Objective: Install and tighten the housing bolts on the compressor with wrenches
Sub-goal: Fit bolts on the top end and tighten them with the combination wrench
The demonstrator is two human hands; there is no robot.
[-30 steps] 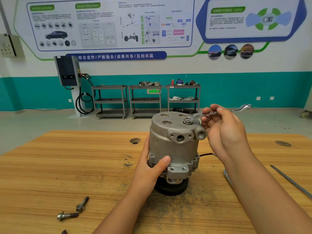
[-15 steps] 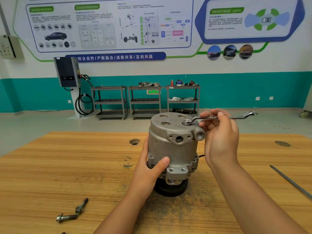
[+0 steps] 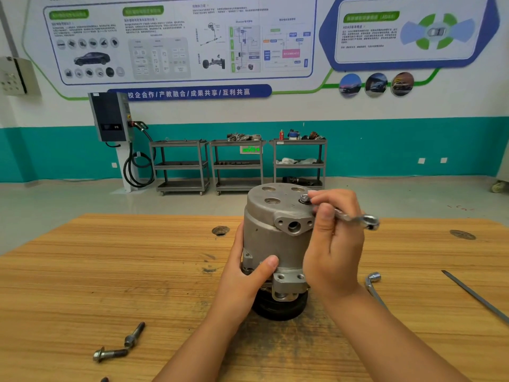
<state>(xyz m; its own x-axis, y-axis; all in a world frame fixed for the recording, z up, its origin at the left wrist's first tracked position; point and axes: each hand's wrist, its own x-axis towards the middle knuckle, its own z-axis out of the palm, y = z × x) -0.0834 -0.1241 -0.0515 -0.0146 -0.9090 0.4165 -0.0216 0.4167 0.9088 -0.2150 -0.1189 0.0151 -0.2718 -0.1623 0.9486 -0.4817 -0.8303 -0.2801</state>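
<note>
A grey metal compressor [image 3: 271, 235] stands upright on its black pulley in the middle of the wooden table [image 3: 110, 271]. My left hand [image 3: 245, 274] grips its lower left side, thumb across the front. My right hand [image 3: 334, 244] holds a ring wrench [image 3: 358, 219] whose near end sits on a bolt [image 3: 304, 199] in the top face; the free end points right and toward me. Two loose bolts [image 3: 118, 346] lie at the front left of the table.
An L-shaped socket wrench [image 3: 373, 285] lies just right of my right forearm. A thin metal rod [image 3: 473, 295] lies further right. Small round holes [image 3: 220, 230] mark the tabletop. Three grey carts [image 3: 237, 164] and a wall charger [image 3: 110, 117] stand far behind.
My right hand has swung the wrench handle clockwise, from pointing right and away to pointing right and toward me. The left hand stays on the compressor body.
</note>
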